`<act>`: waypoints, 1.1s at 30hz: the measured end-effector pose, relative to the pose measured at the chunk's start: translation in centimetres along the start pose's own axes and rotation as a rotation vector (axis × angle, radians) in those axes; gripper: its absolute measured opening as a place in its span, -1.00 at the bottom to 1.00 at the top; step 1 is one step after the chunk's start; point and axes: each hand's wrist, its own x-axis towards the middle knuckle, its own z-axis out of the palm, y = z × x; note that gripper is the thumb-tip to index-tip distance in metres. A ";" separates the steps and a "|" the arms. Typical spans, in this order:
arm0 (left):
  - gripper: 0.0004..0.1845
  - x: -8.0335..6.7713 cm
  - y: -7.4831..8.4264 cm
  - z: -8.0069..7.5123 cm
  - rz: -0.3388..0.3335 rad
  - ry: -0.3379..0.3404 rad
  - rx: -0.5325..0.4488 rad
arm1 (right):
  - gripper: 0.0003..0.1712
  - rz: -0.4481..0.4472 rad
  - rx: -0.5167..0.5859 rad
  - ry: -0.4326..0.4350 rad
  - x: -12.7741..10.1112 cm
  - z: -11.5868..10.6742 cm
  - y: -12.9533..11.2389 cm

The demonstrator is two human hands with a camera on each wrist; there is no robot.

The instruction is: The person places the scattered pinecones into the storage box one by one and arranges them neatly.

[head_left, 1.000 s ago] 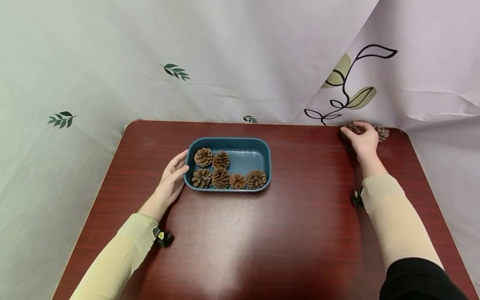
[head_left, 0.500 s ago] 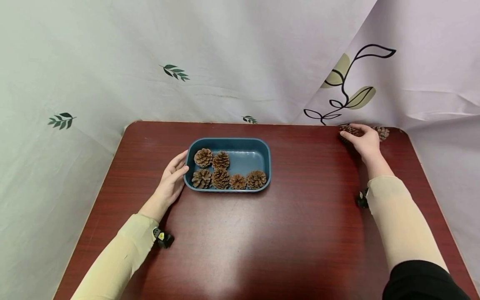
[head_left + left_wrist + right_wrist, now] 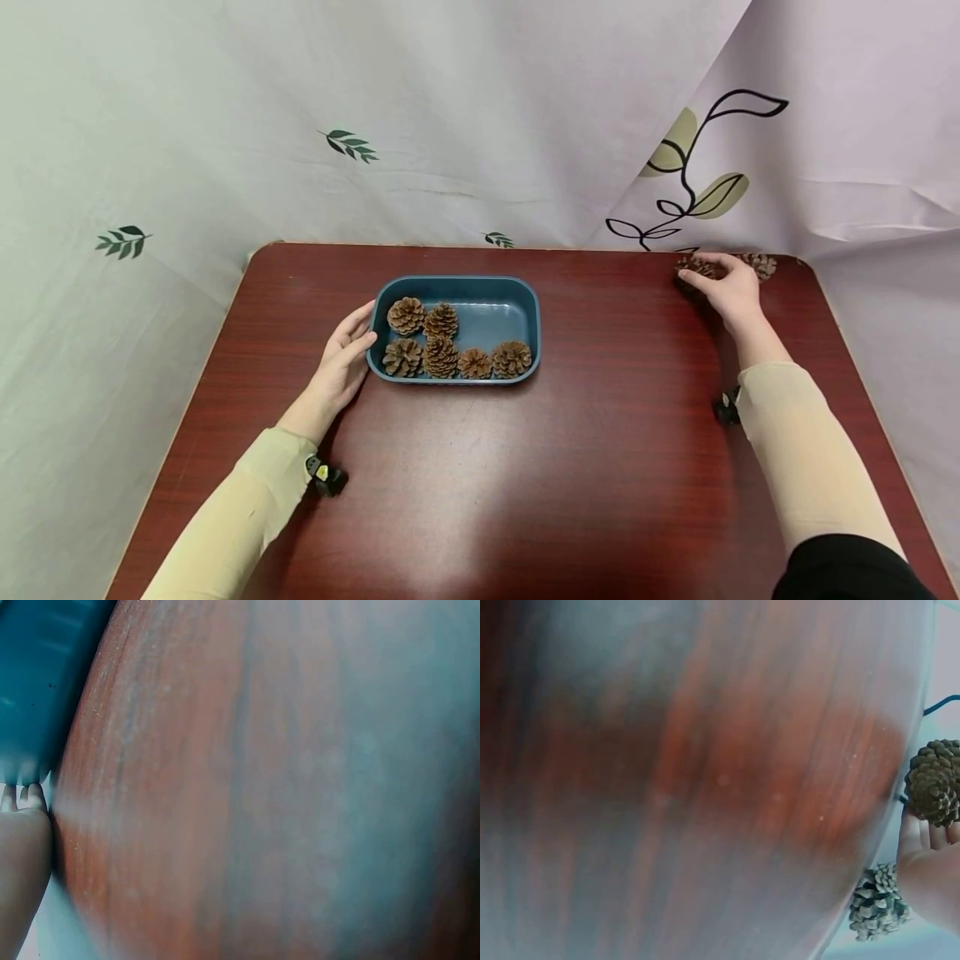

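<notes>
A blue-green rectangular tray (image 3: 480,286) holds several brown pine cones along its left and front sides. My left hand (image 3: 339,362) rests against the tray's left end, thumb at the rim and the other fingers along the outer wall. At the far right of the table, my right hand (image 3: 729,292) grips a pine cone (image 3: 693,271) between thumb and fingers. That pine cone (image 3: 934,784) shows large in the right wrist view. Another pine cone (image 3: 759,265) lies just right of the right hand, partly hidden behind it in the head view.
The dark red wooden table (image 3: 570,467) ends at the back against a pale curtain (image 3: 465,125) with leaf prints. Black wrist cameras sit on both cuffs, the left camera (image 3: 327,477) close to the tabletop.
My right hand has shifted slightly toward the front with its pine cone, which now shows a little more. The left hand and tray have stayed in place.
</notes>
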 end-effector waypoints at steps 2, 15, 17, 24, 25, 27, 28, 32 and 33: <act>-0.43 0.0 0.0 0.0 0.003 -0.001 -0.004 | -0.29 -0.011 0.002 0.006 -0.2 0.0 -0.1; -0.43 0.1 -0.2 -0.2 0.002 0.008 0.015 | -0.35 -0.112 0.060 -0.028 -1.6 0.5 -1.8; -0.43 0.1 -0.2 -0.2 0.001 0.009 0.018 | -0.36 -0.127 0.062 -0.034 -1.8 0.6 -2.1; -0.43 0.2 -0.1 0.0 0.003 0.008 0.014 | -0.39 -0.180 0.076 -0.058 -2.5 1.3 -3.4; -0.43 0.2 -0.1 0.0 0.004 0.007 0.012 | -0.39 -0.188 0.085 -0.065 -2.6 1.5 -3.5; -0.43 0.1 -0.1 -0.1 0.004 0.007 0.010 | -0.40 -0.201 0.090 -0.075 -2.8 1.7 -3.9; -0.43 0.1 -0.1 -0.1 0.004 0.005 0.009 | -0.40 -0.207 0.093 -0.079 -2.9 1.9 -4.0; -0.42 0.1 -0.1 -0.1 0.005 0.000 0.008 | -0.41 -0.219 0.092 -0.097 -3.2 2.4 -4.6; -0.42 0.1 -0.1 -0.1 0.004 0.000 0.010 | -0.41 -0.221 0.094 -0.101 -3.3 2.6 -4.8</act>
